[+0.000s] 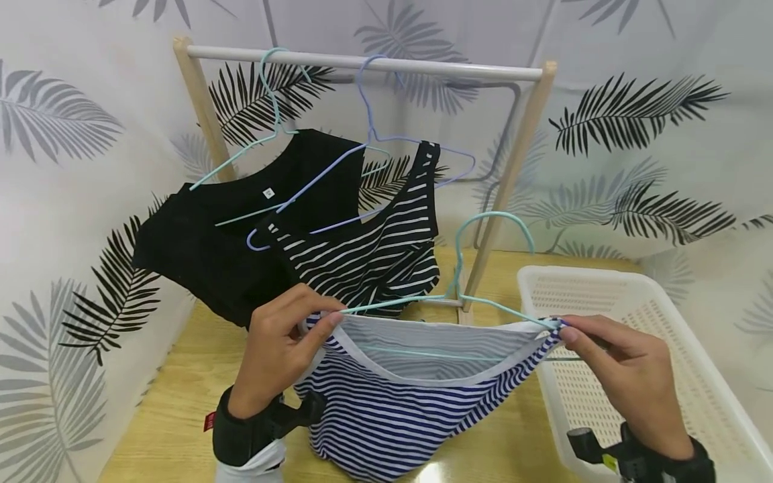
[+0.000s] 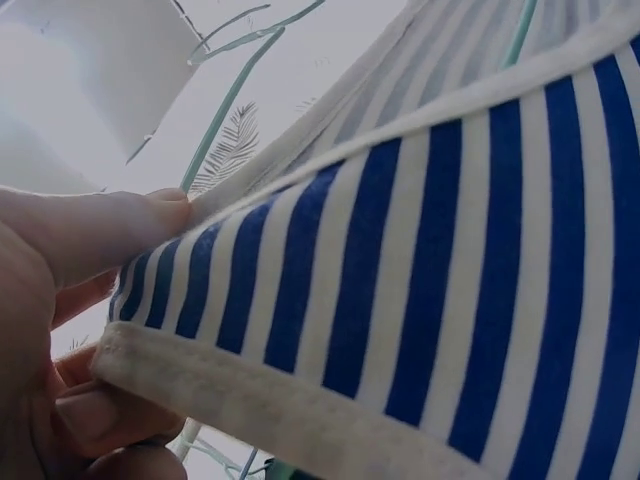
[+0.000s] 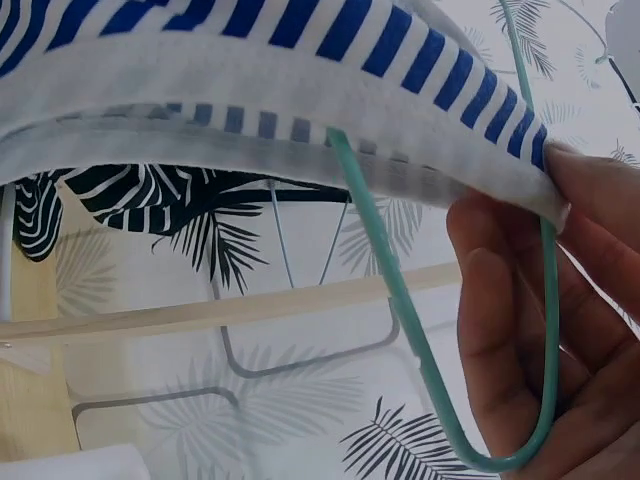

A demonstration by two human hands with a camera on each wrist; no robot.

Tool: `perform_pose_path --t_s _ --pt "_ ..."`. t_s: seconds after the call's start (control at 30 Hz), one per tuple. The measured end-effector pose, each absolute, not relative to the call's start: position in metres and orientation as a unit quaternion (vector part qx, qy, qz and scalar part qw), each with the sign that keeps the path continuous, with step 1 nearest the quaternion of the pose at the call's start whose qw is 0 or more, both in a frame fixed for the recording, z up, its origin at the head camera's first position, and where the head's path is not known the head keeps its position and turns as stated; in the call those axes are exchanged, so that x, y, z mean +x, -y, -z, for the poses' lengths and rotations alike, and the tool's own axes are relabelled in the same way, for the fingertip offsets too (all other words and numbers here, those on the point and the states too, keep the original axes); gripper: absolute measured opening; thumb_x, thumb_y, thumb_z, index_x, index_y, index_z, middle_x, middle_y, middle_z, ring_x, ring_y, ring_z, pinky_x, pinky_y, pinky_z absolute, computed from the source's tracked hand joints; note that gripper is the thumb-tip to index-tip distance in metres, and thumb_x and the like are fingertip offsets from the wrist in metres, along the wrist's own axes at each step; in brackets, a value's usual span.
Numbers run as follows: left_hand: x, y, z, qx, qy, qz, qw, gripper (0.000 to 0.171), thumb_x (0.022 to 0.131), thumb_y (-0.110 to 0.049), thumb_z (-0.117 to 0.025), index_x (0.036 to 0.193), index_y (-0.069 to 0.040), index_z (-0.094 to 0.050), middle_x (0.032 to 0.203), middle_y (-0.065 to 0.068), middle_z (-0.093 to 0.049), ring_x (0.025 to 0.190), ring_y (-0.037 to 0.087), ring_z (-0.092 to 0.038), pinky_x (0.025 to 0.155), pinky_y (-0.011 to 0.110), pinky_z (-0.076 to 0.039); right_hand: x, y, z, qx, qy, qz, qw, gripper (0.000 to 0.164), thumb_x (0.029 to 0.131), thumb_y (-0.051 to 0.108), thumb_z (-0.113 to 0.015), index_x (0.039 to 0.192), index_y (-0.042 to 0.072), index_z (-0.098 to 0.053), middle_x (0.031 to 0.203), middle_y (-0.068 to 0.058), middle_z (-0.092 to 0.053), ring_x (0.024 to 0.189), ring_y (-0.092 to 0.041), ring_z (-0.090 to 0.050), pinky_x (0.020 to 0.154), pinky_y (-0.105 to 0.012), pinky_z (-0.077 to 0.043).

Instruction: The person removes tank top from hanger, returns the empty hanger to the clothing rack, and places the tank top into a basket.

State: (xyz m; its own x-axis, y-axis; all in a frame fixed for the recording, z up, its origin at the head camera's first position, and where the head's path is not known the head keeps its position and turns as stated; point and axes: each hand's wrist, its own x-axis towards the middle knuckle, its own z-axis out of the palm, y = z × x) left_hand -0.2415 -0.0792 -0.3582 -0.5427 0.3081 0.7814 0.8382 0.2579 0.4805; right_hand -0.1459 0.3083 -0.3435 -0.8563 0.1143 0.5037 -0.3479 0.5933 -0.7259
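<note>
A person's left hand (image 1: 290, 349) is pinching one shoulder of a blue-and-white striped top (image 1: 386, 406), while the right hand (image 1: 634, 369) is pinching the other shoulder over the end of a mint-green hanger (image 1: 459, 258). The top is hanging between both hands above a wooden table (image 1: 175, 402), beside a white basket (image 1: 580, 288). Behind, a black top (image 1: 199, 261) and a black-and-white striped top (image 1: 389, 251) are hanging from a rack (image 1: 435, 66).

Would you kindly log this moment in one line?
left hand: pinches blue-striped top; right hand: pinches its opposite side; teal hanger: partly inside it; rack: holds black top, black-striped top
</note>
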Motion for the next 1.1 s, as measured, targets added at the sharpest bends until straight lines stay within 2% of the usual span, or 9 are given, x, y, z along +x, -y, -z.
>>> perform_pose_path --t_s 0.13,0.33,0.6,0.9,1.1 --pt "-0.238 0.079 0.359 -0.377 0.745 0.473 0.281 0.009 0.086 -0.005 -0.07 0.094 -0.01 -0.072 0.083 -0.003 -0.06 0.061 0.005 -0.042 0.048 0.017 -0.033 -0.141 -0.31 0.345 0.062 0.851 -0.454 0.258 0.026 0.084 -0.01 -0.067 0.109 -0.004 -0.07 0.103 -0.002 -0.072 0.085 -0.008 -0.068 0.073 -0.018 -0.052" --pt "-0.236 0.079 0.359 -0.382 0.733 0.478 0.297 0.007 0.091 -0.016 -0.068 0.094 -0.012 -0.073 0.082 -0.005 -0.059 0.058 0.004 -0.039 0.047 0.015 -0.03 -0.136 -0.314 0.347 0.056 0.837 -0.483 0.253 0.023 0.086 -0.01 -0.065 0.109 -0.008 -0.068 0.104 -0.006 -0.071 0.087 -0.01 -0.069 0.074 -0.019 -0.053" --pt "-0.235 0.082 0.356 -0.382 0.729 0.479 0.306 0.012 0.092 -0.021 -0.066 0.094 -0.011 -0.073 0.081 -0.004 -0.059 0.058 0.005 -0.039 0.047 0.015 -0.028 -0.132 -0.315 0.346 0.058 0.827 -0.494 0.263 0.024 0.085 -0.013 -0.063 0.109 -0.01 -0.067 0.103 -0.005 -0.071 0.086 -0.01 -0.068 0.074 -0.019 -0.053" --pt "-0.231 0.089 0.36 -0.371 0.736 0.477 0.304 0.01 0.09 -0.017 -0.069 0.097 -0.012 -0.074 0.078 -0.005 -0.056 0.056 0.005 -0.037 0.046 0.015 -0.027 -0.133 -0.315 0.353 0.024 0.856 -0.436 0.275 0.023 0.087 -0.006 -0.066 0.109 -0.001 -0.071 0.102 0.007 -0.071 0.085 -0.005 -0.068 0.074 -0.015 -0.051" --pt "-0.231 0.087 0.357 -0.381 0.729 0.483 0.301 0.016 0.092 -0.022 -0.068 0.103 -0.012 -0.074 0.074 -0.007 -0.052 0.055 0.007 -0.035 0.047 0.016 -0.025 -0.135 -0.316 0.353 0.019 0.831 -0.47 0.297 0.023 0.084 -0.012 -0.066 0.107 -0.009 -0.069 0.101 -0.001 -0.072 0.085 -0.008 -0.068 0.075 -0.016 -0.051"
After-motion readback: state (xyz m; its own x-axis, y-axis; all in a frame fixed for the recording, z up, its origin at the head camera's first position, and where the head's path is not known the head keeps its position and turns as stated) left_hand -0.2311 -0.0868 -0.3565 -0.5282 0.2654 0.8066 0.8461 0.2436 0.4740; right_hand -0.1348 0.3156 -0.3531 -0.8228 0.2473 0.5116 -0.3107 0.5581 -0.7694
